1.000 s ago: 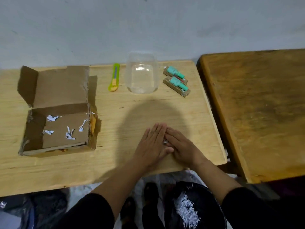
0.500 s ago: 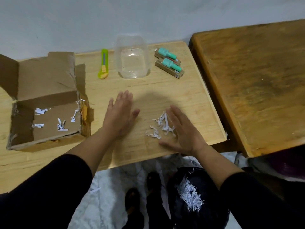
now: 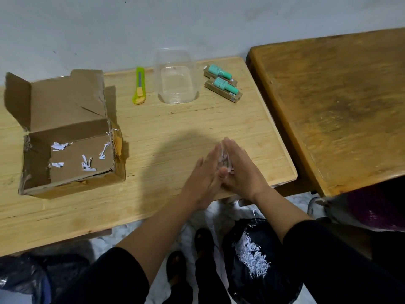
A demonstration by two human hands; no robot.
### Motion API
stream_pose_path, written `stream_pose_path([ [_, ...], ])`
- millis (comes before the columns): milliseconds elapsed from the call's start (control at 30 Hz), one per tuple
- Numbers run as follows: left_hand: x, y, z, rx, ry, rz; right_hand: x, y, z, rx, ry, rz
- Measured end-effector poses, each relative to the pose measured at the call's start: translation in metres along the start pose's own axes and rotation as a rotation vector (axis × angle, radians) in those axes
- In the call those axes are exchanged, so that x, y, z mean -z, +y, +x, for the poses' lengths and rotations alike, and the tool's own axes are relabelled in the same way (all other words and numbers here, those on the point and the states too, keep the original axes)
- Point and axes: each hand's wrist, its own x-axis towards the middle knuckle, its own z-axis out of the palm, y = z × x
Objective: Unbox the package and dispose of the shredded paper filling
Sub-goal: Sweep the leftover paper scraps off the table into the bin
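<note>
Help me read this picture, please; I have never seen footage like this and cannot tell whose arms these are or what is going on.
There is no machine here. A person wears a camera on the head, so you look down at their own arms. The left hand and right hand press together over the light wooden table, cupping a small bunch of shredded paper between the palms. On the table stand an open cardboard box with a few paper scraps inside, a green utility knife, a clear plastic container and two teal items on cardboard packs. Below, on the floor, a black bag already holds shredded paper.
</note>
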Motion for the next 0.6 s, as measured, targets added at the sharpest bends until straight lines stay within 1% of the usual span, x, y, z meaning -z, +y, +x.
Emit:
stream_pose_path([
  [33,0.005,-0.003,-0.003,-0.002,0.054,-0.042,0.002,-0.003,-0.001,0.015,-0.007,-0.043],
  [67,0.011,-0.008,-0.006,0.001,0.109,-0.031,0.002,-0.002,-0.003,0.034,0.046,-0.048],
  [133,0.024,-0.023,-0.013,0.026,0.172,0.107,-0.001,0.006,-0.014,0.035,0.065,-0.064],
  [233,0.036,-0.046,-0.024,0.059,0.149,0.372,-0.007,0.014,-0.024,0.069,0.053,-0.146],
  [300,0.036,-0.052,-0.025,0.047,0.137,0.466,-0.009,0.012,-0.023,0.062,0.053,-0.147],
  [467,0.028,-0.04,-0.003,0.082,0.044,0.503,-0.014,-0.005,-0.009,0.084,0.014,-0.135],
  [600,0.028,-0.033,0.009,0.082,0.054,0.464,-0.016,-0.008,-0.003,0.08,0.018,-0.165],
])
